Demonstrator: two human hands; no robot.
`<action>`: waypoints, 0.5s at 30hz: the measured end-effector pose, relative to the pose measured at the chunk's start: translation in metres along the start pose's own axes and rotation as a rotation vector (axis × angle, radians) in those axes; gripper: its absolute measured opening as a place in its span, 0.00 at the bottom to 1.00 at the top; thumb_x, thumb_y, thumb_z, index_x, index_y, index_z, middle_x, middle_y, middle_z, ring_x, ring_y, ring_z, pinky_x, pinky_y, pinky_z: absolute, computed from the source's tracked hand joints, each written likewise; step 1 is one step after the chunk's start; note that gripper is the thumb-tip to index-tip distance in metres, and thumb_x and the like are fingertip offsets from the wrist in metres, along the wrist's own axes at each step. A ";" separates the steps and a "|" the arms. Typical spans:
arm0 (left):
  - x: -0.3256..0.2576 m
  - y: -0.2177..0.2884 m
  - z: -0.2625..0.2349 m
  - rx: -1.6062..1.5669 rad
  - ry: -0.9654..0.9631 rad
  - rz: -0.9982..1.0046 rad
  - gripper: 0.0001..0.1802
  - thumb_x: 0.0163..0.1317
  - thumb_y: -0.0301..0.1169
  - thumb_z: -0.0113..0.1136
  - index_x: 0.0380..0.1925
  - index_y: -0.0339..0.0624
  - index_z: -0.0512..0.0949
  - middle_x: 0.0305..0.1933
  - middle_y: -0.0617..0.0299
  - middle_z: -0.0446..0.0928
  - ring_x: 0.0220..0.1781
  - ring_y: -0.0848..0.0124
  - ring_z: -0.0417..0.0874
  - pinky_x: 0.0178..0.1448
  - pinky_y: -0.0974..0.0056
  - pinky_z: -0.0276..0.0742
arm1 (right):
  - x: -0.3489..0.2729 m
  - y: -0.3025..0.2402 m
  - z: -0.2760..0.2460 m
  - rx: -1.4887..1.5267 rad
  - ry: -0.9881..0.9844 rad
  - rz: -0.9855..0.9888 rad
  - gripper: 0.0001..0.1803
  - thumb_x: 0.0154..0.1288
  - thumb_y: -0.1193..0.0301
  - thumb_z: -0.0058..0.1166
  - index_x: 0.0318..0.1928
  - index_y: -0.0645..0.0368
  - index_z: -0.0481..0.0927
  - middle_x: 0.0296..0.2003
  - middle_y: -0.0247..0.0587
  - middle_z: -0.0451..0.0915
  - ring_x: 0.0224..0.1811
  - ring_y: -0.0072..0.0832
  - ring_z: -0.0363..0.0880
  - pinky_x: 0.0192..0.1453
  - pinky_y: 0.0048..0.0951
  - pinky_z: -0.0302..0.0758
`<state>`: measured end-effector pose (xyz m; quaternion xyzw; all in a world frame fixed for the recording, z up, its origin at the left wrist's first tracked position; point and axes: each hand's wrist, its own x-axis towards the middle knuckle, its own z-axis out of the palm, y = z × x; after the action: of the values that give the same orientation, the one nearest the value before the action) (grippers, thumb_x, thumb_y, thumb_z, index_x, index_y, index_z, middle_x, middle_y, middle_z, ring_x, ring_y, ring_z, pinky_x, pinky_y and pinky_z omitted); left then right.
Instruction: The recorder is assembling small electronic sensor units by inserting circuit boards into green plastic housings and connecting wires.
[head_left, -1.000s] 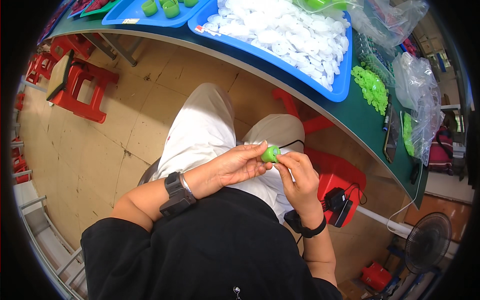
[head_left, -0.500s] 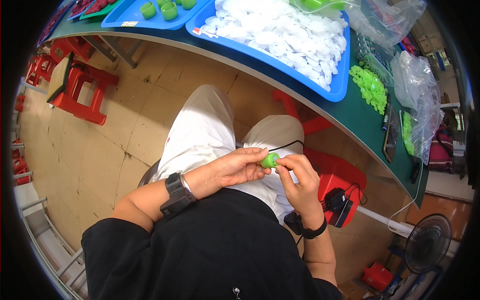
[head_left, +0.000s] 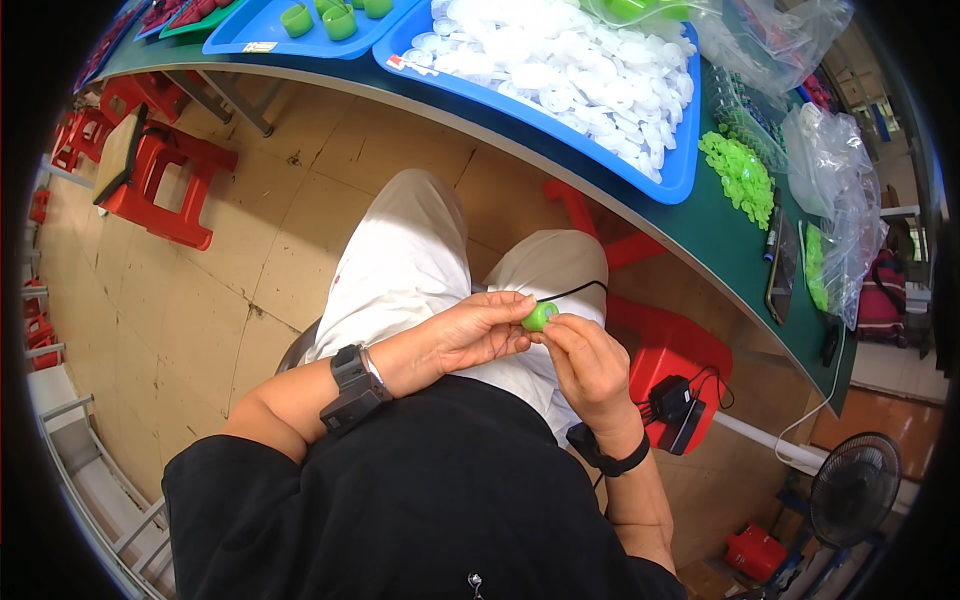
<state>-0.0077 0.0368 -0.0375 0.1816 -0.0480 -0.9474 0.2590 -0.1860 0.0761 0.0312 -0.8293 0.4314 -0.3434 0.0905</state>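
Note:
A small green cup-shaped piece is held over my lap, between my two hands. My left hand is closed on it, thumb above and fingers beneath. The fingertips of my right hand are pinched together at the piece's right end, where a pale spot shows. They cover whatever they may hold there. A thin black cord curves away to the right just behind the piece.
Ahead, a green table carries a blue tray of white plastic discs and another blue tray with green cups. Small green pieces and plastic bags lie right. A red stool stands beside my right knee.
My right hand has shifted slightly left, its fingertips now closer against the green piece. My left hand has barely moved.

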 end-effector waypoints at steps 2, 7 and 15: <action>0.000 0.000 0.000 0.007 -0.004 0.000 0.10 0.69 0.35 0.55 0.39 0.40 0.75 0.41 0.61 0.78 0.42 0.74 0.79 0.45 0.71 0.78 | 0.002 -0.002 -0.001 0.039 0.006 0.033 0.12 0.52 0.83 0.62 0.39 0.64 0.78 0.36 0.45 0.80 0.32 0.37 0.81 0.34 0.31 0.79; 0.000 0.001 0.002 0.062 0.012 0.005 0.09 0.69 0.35 0.55 0.37 0.41 0.75 0.40 0.61 0.78 0.41 0.73 0.80 0.45 0.71 0.78 | 0.004 -0.004 -0.005 0.153 0.001 0.171 0.10 0.55 0.83 0.60 0.39 0.63 0.79 0.35 0.45 0.79 0.32 0.38 0.81 0.33 0.31 0.78; 0.000 -0.001 0.002 0.080 0.048 -0.022 0.09 0.68 0.35 0.56 0.37 0.41 0.74 0.40 0.60 0.78 0.41 0.71 0.81 0.43 0.71 0.78 | -0.001 -0.001 -0.001 0.112 0.078 0.312 0.07 0.57 0.83 0.59 0.37 0.64 0.79 0.32 0.44 0.79 0.30 0.37 0.81 0.32 0.31 0.77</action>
<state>-0.0090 0.0379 -0.0356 0.2148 -0.0778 -0.9430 0.2420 -0.1863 0.0771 0.0317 -0.7321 0.5383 -0.3804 0.1719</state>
